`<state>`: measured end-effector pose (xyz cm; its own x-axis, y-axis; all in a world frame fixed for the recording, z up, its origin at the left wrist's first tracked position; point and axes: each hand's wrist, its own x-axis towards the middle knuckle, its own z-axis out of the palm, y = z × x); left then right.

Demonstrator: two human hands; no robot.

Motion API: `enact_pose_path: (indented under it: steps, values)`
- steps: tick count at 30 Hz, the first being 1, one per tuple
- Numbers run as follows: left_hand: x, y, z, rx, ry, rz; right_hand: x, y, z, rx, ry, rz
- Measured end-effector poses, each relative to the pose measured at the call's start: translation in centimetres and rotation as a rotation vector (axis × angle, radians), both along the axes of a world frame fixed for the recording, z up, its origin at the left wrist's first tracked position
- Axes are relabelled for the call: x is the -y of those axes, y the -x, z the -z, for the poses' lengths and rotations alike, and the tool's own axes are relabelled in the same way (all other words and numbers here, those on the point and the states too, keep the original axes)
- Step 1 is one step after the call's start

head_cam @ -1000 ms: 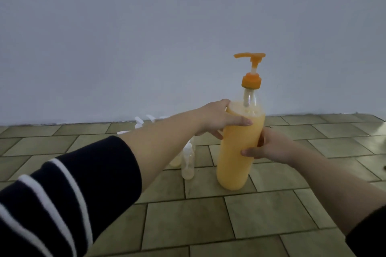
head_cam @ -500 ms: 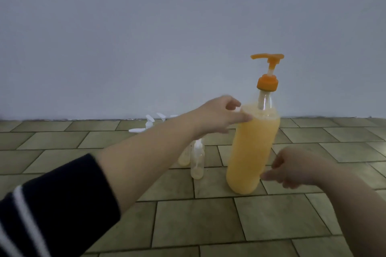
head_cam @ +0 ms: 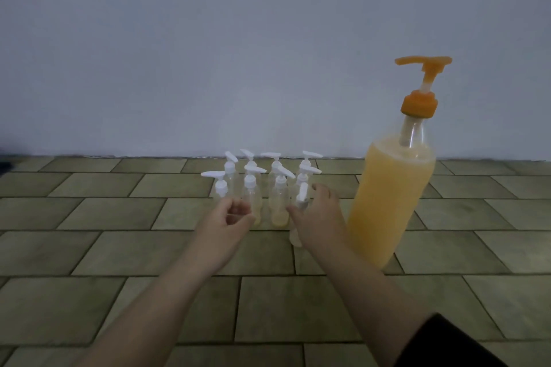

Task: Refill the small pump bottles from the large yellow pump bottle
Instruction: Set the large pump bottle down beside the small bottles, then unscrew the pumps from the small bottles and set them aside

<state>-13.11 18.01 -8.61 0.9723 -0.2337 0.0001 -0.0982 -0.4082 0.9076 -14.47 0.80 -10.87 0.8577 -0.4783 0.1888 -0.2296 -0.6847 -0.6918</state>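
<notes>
Gripping a light, tippy small pump bottle (head_cam: pixel 298 217) low, the right hand (head_cam: pixel 319 217) seemingly clasps it; left hand (head_cam: pixel 229 217) curls emptily.

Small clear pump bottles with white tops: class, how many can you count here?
9 small clear plastic pump bottles, maybe more hidden: four in the back row, four in the next row, one gripped by the right hand beside the large yellow pump bottle.

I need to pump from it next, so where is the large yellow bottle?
In the head view, the large yellow pump bottle with the orange pump stands on the tiled floor at right, beside the right hand.
</notes>
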Motion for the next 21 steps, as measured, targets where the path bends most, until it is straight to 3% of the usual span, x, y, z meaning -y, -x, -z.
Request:
enact_pose_path:
  steps: [4,11,16,21]
  values:
    - [1.4,-0.3,1.7,-0.022,-0.105,0.055,0.6,-1.1,0.6,0.011,-0.01,0.001]
    - [4.5,0.6,3.3,0.047,-0.105,0.194,0.0,0.9,-0.6,0.026,0.027,-0.102]
    - [5.5,2.1,3.7,0.135,0.083,0.288,0.1,4.1,-3.3,0.121,-0.1,-0.225]
    - [5.0,2.8,3.0,-0.029,0.26,0.497,2.6,5.7,-4.8,0.053,-0.259,-0.511]
